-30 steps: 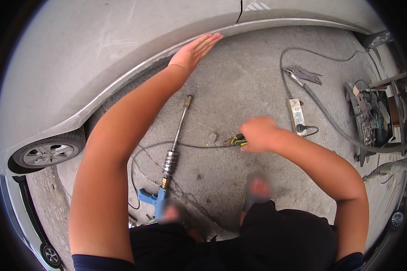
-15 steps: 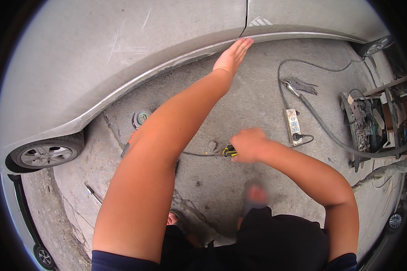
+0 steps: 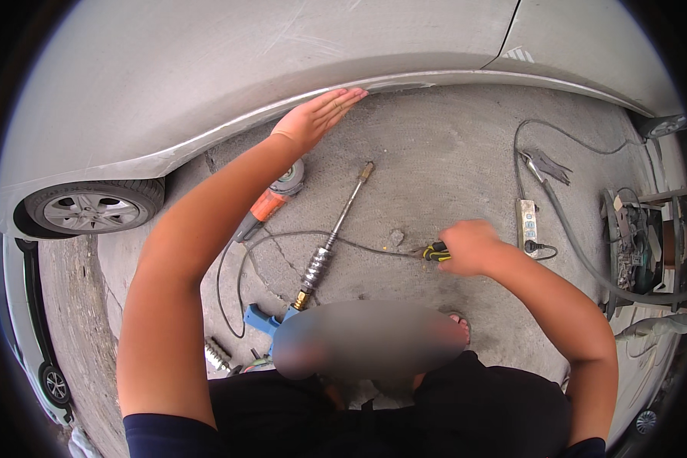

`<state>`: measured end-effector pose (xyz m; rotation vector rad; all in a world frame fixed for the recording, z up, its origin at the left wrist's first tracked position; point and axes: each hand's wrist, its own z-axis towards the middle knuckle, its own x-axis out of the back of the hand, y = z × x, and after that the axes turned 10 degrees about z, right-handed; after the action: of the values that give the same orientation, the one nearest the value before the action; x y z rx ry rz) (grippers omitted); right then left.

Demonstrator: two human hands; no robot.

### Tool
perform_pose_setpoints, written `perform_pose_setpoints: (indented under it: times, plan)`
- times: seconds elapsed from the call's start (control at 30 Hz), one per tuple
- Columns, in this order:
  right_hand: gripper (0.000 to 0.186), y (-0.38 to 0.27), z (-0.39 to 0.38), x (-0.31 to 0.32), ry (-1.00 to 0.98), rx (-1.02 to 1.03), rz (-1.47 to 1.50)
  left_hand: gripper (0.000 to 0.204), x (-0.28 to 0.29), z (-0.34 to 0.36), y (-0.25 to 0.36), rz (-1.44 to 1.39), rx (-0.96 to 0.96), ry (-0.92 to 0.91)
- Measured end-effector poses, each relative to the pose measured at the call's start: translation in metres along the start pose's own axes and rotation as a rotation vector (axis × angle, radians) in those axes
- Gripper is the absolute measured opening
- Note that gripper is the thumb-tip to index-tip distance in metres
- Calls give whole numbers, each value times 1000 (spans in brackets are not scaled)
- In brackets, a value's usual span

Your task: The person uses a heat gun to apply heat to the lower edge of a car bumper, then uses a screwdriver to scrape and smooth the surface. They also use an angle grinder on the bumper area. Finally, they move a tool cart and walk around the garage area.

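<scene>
Beside the lower sill [image 3: 298,95] of a silver-grey car, my left hand [image 3: 317,120] is stretched out flat, fingers together and pointing right. Whether it touches the metal I cannot tell. My right hand [image 3: 472,246], slightly blurred, is closed around the yellow-and-black grips of a hand tool that looks like pliers [image 3: 436,252]; its jaws point left, over the concrete. Between my arms lies a slide hammer [image 3: 317,266] with a chrome rod and a blue pistol-shaped handle. An orange angle grinder [image 3: 269,204] lies just past my left forearm, partly covered by it.
A power strip [image 3: 527,223] with a plug in it lies at the right. Near it are a clamp [image 3: 533,166] on a thick cable and a cluttered cart [image 3: 640,237]. A thin cord [image 3: 282,234] loops over the ground. The car's wheel [image 3: 91,210] is at left.
My left hand has moved left along the sill. The view has shifted, bringing the slide hammer and more of the grinder into sight. My right hand still grips the pliers-like tool.
</scene>
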<state>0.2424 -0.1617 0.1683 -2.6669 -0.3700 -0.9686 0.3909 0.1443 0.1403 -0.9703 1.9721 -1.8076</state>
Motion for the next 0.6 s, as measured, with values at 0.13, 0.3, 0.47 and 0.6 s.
perform_pose_setpoints:
  times: [0.13,0.3,0.47,0.6]
  plan:
    - [39,-11,1,0,-14,0,-40,67,-22,-41,5,103,-38,-49]
    - [41,-18,1,-9,6,41,-64,68,-50,-86,21,86,10,-83]
    - [42,-12,-6,-17,-29,-2,-54,65,-73,-132,29,-93,61,-63]
    - [43,-5,-10,-23,-24,-15,-62,66,-86,-176,30,-122,12,-197]
